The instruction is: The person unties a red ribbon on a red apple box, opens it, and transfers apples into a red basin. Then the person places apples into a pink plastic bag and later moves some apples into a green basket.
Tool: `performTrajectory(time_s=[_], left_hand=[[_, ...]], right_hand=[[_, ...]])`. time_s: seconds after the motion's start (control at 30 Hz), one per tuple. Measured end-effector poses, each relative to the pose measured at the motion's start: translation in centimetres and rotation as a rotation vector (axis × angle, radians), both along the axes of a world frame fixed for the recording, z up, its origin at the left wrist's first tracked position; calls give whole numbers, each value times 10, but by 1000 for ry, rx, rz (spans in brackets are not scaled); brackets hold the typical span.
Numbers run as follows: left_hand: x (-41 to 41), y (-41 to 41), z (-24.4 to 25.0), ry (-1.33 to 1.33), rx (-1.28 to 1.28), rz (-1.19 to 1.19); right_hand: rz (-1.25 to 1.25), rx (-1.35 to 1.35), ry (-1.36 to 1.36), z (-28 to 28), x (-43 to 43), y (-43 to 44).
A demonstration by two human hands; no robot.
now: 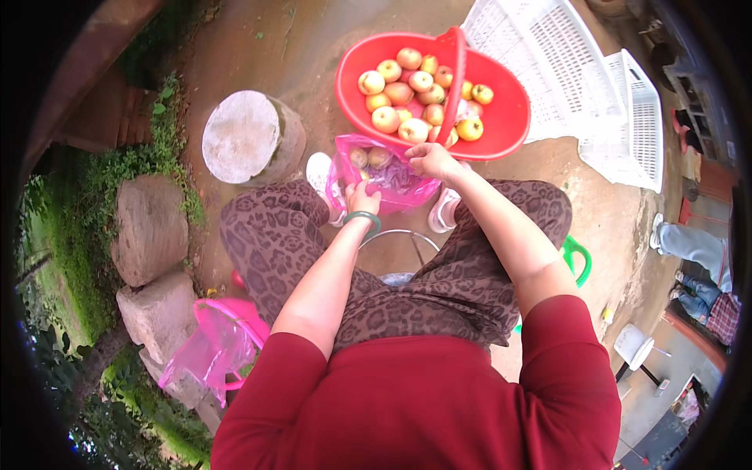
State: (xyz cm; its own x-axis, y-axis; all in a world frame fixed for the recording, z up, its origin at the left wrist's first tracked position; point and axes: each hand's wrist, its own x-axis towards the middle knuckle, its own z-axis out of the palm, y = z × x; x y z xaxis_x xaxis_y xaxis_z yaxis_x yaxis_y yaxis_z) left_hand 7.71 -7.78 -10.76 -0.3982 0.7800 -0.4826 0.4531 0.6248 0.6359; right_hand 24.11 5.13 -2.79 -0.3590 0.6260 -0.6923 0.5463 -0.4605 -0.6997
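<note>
Between my feet stands a pink plastic bag (405, 200) with its mouth spread. Several apples (379, 157) lie in it beside crumpled thin clear plastic. My left hand (363, 198), below a green bangle (362, 222), is at the bag's near left edge; whether its fingers grip the film is not clear. My right hand (432, 160) has its fingertips pinched on the bag's right rim. Just beyond the bag, a red plastic basket (508, 126) with an arched handle holds many yellow-red apples (420, 81).
A round stone block (241, 138) stands left of the basket. White plastic crates (564, 64) are at the upper right. Rough stones (150, 229) and plants line the left. A pink basket with a plastic bag (217, 346) sits lower left. Two people (693, 247) are at the far right.
</note>
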Motion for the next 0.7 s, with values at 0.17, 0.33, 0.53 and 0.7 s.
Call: performTrajectory(time_s=[0.17,0.33,0.53,0.7], left_hand=[[-2,0,18,27,14,-79],[6,-6,26,120,36,-67],[16,12,76,302,497,-139],[27,22,73,-86,389,22]], right_hand=[[-349,78,-12,36,44,23],[-397,337,2,22,42,63],[-625,120,370,36,21,131],[-668,37,298,31,8,166]])
